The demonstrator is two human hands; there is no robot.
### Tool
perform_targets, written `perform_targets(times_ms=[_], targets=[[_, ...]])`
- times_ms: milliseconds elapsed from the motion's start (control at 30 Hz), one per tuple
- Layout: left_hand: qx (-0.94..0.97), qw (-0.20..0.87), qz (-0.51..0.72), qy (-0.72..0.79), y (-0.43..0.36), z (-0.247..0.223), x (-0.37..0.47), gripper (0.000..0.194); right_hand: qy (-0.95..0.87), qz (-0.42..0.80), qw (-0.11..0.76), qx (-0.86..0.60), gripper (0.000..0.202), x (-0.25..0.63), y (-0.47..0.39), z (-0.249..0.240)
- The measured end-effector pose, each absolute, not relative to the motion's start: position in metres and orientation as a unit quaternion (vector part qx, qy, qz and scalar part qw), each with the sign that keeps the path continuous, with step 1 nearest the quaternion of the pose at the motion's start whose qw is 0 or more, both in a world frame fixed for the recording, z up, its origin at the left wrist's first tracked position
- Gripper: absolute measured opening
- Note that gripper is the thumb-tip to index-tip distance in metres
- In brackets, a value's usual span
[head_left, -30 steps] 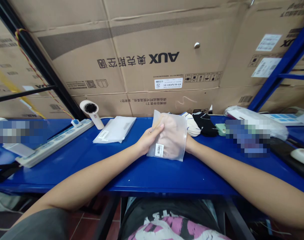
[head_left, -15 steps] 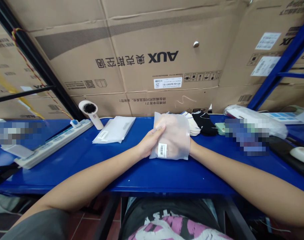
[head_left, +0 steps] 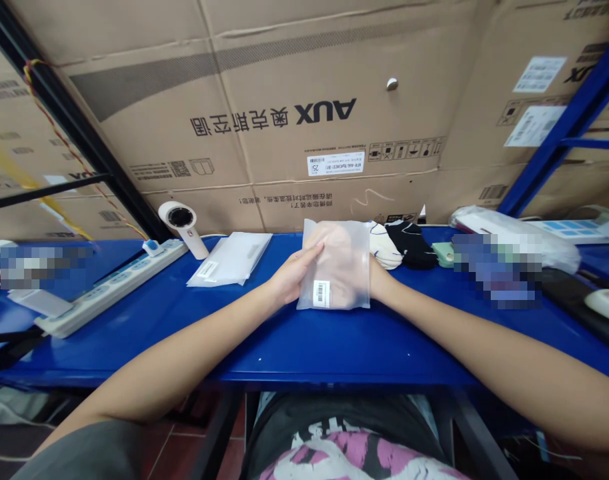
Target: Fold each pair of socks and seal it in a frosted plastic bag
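A frosted, see-through bag [head_left: 351, 267] with a small white barcode label is held upright over the blue table [head_left: 304, 353]. My left hand [head_left: 297, 270] grips its left side, with the thumb across the front. My right hand [head_left: 341, 257] is behind or inside the bag, showing faintly through the plastic; whether its fingers hold anything is unclear. Just right of the bag lie white socks [head_left: 385, 248] and black socks [head_left: 411, 247]. More frosted bags [head_left: 234, 259] with a label lie flat to the left.
A white handheld fan [head_left: 187, 227] and a long power strip [head_left: 119, 287] are on the left. At right are a green object [head_left: 443, 254], a plastic-wrapped item [head_left: 514, 233] and a white mouse [head_left: 607, 305]. Cardboard [head_left: 284, 67] stands behind the table.
Both hands and the bag have shifted slightly left and up. The bag now faces the camera a little more squarely, still gripped by my left hand.
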State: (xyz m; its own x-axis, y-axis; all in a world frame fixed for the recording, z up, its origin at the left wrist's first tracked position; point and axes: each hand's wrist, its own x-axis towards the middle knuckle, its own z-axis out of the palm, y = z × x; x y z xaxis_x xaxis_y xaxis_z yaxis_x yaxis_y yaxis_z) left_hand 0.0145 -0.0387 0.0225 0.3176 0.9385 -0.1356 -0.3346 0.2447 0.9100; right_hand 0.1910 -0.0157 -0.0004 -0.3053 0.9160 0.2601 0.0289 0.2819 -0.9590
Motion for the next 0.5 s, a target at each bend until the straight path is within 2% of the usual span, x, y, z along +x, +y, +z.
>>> perform_targets(times_ms=[67, 167, 267, 367, 500], targets=[[0.406, 0.699, 0.452, 0.378, -0.035, 0.021, 0.012, 0.037, -0.664, 0.431, 0.475, -0.385, 0.026, 0.196, -0.018, 0.002], [0.381, 0.709, 0.442, 0.396, -0.025, 0.018, 0.005, 0.037, -0.732, 0.292, 0.46, -0.409, 0.019, 0.207, -0.02, 0.011], [0.345, 0.759, 0.377, 0.402, -0.011, 0.017, -0.009, 0.036, -0.836, 0.15, 0.413, -0.33, 0.015, 0.212, -0.023, 0.018], [0.331, 0.809, 0.274, 0.401, -0.001, 0.019, -0.026, 0.035, -0.907, 0.13, 0.349, -0.195, 0.017, 0.204, -0.032, 0.017], [0.356, 0.821, 0.145, 0.422, 0.0, 0.02, -0.036, 0.042, -0.954, 0.143, 0.238, -0.115, 0.03, 0.184, -0.054, 0.011]])
